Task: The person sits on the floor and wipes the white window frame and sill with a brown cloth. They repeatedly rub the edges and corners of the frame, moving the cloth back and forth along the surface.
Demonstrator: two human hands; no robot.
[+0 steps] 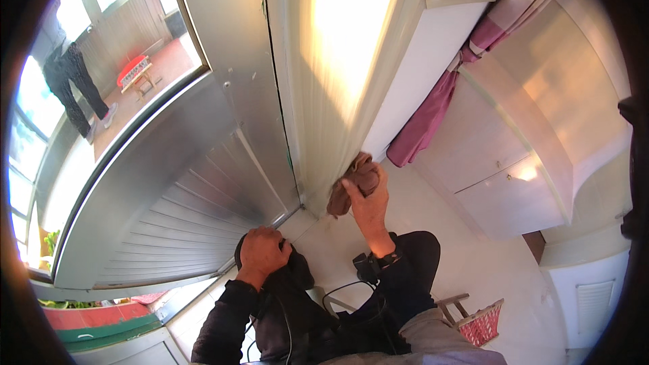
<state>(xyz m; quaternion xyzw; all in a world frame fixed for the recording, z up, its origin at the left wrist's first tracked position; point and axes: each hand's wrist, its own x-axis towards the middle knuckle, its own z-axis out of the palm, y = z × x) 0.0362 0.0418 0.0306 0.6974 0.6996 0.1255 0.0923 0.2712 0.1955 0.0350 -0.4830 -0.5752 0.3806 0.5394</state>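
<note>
My right hand (369,207) grips a bunched brown cloth (361,182), with the thumb laid across it. The cloth is against the lower end of a pale door frame (324,137), close to the floor. My left hand (263,252) rests on my bent left knee, fingers curled in, with nothing visible in it. Beside that hand stands a metal door (203,187) with a ribbed lower panel and a glass upper pane. A dark device (365,268) with a cable sits by my right wrist.
A pink curtain (426,121) hangs tied beyond the frame, near white cabinet doors (487,172). On the tiled floor (487,268), a small wooden stool with a red patterned seat (481,324) stands behind my right side. A standing person (76,81) shows in the door glass.
</note>
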